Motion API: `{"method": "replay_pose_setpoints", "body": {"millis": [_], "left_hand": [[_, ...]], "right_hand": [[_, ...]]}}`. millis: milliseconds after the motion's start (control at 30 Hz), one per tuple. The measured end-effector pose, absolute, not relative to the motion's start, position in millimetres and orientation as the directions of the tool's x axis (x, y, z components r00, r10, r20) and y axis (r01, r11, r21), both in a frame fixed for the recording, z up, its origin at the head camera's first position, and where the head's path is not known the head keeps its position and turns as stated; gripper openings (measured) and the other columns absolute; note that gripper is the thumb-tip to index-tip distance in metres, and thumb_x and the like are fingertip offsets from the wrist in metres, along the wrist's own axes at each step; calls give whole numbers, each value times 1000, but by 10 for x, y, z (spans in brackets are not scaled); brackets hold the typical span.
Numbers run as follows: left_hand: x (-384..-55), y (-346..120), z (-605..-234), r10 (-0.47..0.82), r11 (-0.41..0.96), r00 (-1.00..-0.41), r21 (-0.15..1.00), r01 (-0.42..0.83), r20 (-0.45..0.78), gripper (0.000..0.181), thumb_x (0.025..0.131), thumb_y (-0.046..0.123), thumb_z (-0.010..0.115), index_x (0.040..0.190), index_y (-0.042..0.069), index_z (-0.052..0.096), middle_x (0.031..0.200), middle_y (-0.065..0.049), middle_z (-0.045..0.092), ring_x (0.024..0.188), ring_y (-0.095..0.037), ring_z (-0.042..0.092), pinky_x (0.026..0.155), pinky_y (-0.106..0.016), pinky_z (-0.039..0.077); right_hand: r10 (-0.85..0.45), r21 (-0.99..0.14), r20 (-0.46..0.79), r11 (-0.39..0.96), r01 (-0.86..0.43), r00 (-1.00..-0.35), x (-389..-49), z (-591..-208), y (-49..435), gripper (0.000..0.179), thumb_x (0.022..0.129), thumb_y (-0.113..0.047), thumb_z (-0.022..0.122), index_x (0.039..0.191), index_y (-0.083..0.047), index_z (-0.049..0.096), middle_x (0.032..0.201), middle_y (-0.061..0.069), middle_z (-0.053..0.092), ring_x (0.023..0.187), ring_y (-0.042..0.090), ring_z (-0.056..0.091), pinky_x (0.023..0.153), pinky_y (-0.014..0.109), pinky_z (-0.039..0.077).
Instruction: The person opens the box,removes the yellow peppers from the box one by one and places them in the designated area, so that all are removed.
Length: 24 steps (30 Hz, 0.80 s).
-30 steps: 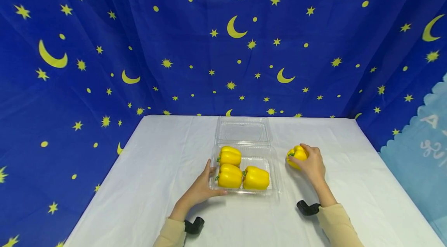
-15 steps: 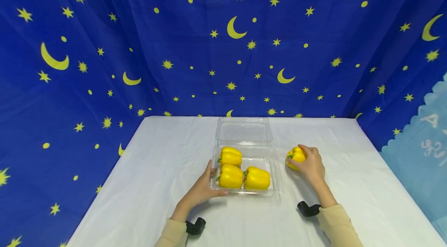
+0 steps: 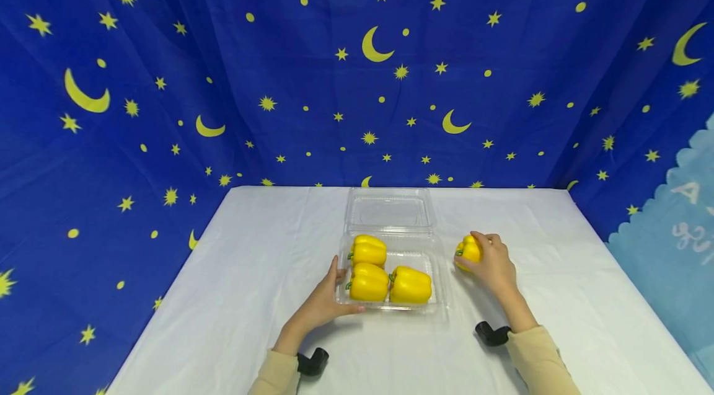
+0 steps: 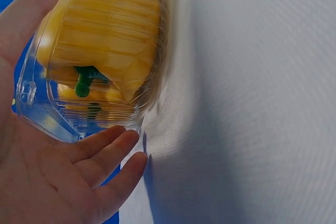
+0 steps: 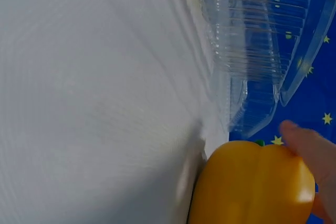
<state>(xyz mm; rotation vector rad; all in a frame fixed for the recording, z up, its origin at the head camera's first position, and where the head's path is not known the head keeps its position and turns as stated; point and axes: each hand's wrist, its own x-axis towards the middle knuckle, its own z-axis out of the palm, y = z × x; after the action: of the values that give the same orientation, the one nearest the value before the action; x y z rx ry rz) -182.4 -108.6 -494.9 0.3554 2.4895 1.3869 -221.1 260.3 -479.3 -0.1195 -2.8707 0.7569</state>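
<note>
A clear plastic clamshell container [image 3: 437,283] stands mid-table, its lid [image 3: 388,210] folded back. Inside lie three yellow bell peppers: one at the back left [image 3: 368,250], one at the front left [image 3: 369,282] and one at the front right [image 3: 410,285]. My left hand [image 3: 320,302] rests against the container's near left corner, thumb along the front and fingers at the left side. In the left wrist view those fingers [image 4: 107,153] lie fairly straight. To the right of the container, my right hand [image 3: 495,263] grips a fourth yellow bell pepper [image 3: 467,252], green stem facing left.
A white cloth [image 3: 268,240] covers the table. Blue curtains [image 3: 312,72] with yellow moons and stars rise behind and beside it. A light blue panel [image 3: 669,271] hangs at the right. Black camera mounts [image 3: 492,334] sit on both wrists.
My right hand has moved slightly left toward the container with its bell pepper. The left hand and the container have stayed in place.
</note>
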Motion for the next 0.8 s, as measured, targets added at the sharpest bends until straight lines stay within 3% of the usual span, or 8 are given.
{"method": "replay_pose_setpoints", "body": {"millis": [233, 467, 633, 800], "left_hand": [[-1825, -1086, -4950, 340, 511, -934, 856, 84, -111, 126, 70, 41, 83, 152, 2, -5, 152, -23, 32, 140, -40, 33, 114, -61, 25], [-1817, -1094, -4939, 340, 507, -932, 859, 73, -121, 127, 70, 41, 83, 152, 2, -5, 152, -23, 31, 139, -41, 33, 114, -62, 24], [-1814, -1096, -4933, 344, 504, -932, 860, 78, -117, 127, 70, 41, 83, 152, 1, -6, 152, -24, 31, 139, -41, 33, 113, -62, 24], [-1812, -1098, -4941, 346, 507, -931, 858, 82, -115, 127, 70, 42, 82, 152, 1, -6, 152, -24, 31, 139, -41, 34, 113, -61, 25]], "right_hand": [[118, -479, 143, 877, 36, -983, -2194, -4732, 2591, 69, 88, -45, 62, 137, 0, 45, 124, 32, 49, 110, 49, 51, 79, 63, 51], [223, -519, 170, 848, 105, -960, -2127, -4644, 2498, 63, 92, -36, 59, 135, 8, 43, 126, 36, 45, 115, 51, 46, 90, 64, 45], [248, -594, 360, 804, -16, -900, -2078, -4563, 2348, 47, 89, -22, 65, 123, 9, 55, 119, 32, 52, 112, 49, 49, 91, 61, 45], [173, -598, 500, 777, -195, -848, -2006, -4477, 2146, 35, 85, -12, 68, 114, 6, 61, 110, 25, 57, 106, 43, 53, 89, 57, 47]]}}
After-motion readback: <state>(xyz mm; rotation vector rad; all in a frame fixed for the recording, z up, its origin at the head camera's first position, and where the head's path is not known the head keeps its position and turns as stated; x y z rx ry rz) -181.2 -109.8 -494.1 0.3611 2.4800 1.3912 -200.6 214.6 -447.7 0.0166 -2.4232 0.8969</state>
